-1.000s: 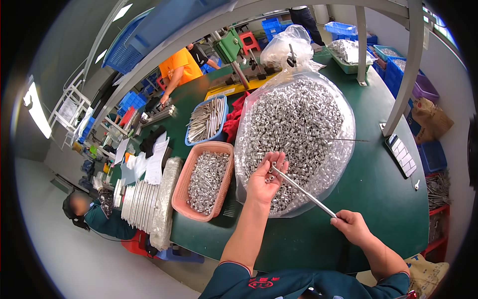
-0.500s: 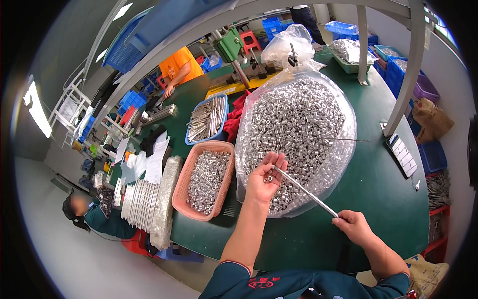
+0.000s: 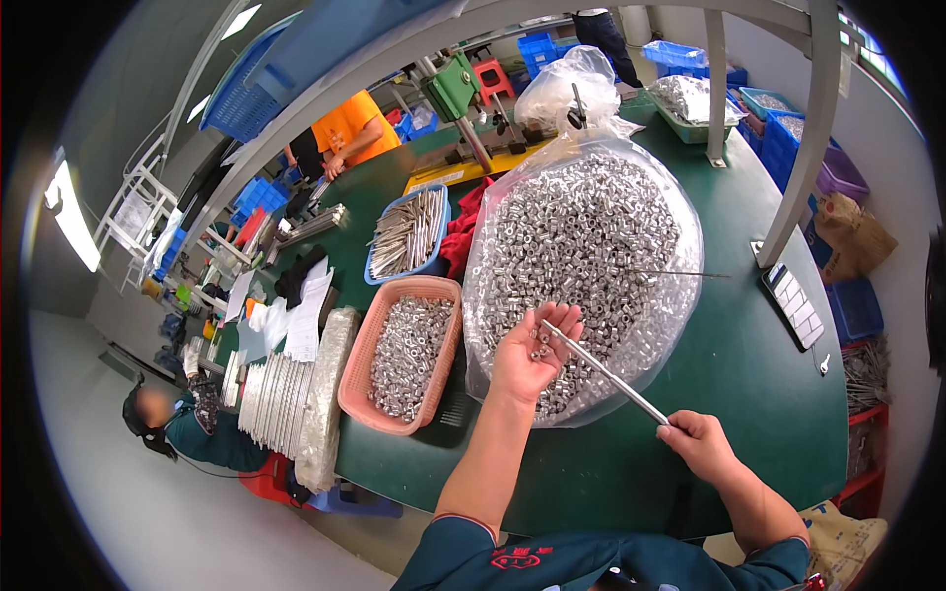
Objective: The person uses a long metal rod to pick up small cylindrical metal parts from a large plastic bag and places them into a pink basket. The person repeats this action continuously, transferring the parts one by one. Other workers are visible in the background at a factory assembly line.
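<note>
My left hand (image 3: 525,362) is palm up with its fingers partly curled, over the near edge of a clear plastic bag (image 3: 693,325). Several small metal rings (image 3: 541,353) lie in that palm. A slim silver metal rod (image 3: 616,382) slants between my hands, its far tip close to the left fingers. My right hand (image 3: 698,443) is closed around the rod's near end. The bag holds a heap of short metal sleeves (image 3: 591,231), and a thin dark wire or rod (image 3: 690,274) lies across its right side.
To the left stand a pink basket (image 3: 352,394) of metal sleeves and a blue basket (image 3: 374,279) of metal rods. A phone (image 3: 794,307) lies at the green table's (image 3: 749,394) right. A metal frame post (image 3: 793,197) rises there. Other people are across and left.
My left hand has shifted slightly right, its fingers more spread, and more rings show in the palm. The rod's tip has moved slightly right. At the left, the people's arms have moved.
</note>
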Available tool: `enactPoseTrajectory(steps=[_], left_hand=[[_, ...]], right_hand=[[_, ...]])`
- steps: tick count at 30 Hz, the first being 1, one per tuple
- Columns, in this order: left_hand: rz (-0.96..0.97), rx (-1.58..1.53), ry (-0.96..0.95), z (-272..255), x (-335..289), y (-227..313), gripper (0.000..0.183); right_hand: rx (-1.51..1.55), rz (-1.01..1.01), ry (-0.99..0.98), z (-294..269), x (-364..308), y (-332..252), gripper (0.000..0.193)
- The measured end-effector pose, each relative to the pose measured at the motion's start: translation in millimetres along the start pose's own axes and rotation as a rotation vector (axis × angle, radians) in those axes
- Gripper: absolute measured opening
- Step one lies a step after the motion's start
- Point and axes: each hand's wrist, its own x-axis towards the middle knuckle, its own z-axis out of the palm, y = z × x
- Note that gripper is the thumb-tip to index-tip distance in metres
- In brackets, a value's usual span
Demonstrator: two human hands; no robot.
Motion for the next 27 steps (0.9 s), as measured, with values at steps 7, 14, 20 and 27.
enactPoseTrajectory(steps=[7,14,20,27], left_hand=[[0.049,0.083,-0.063,-4,1,15,0.025],[0.02,0.075,-0.094,-8,4,10,0.024],[0.062,0.11,-0.1,-16,7,7,0.028],[0.042,0.151,-0.05,-5,6,-10,0.032]], right_hand=[[-0.024,0.013,-0.054,0,-1,0,0.023],[-0.077,0.015,-0.056,-1,-3,-8,0.024],[-0.085,0.012,-0.058,-1,-5,-10,0.023],[-0.095,0.021,-0.041,0,-5,-12,0.023]])
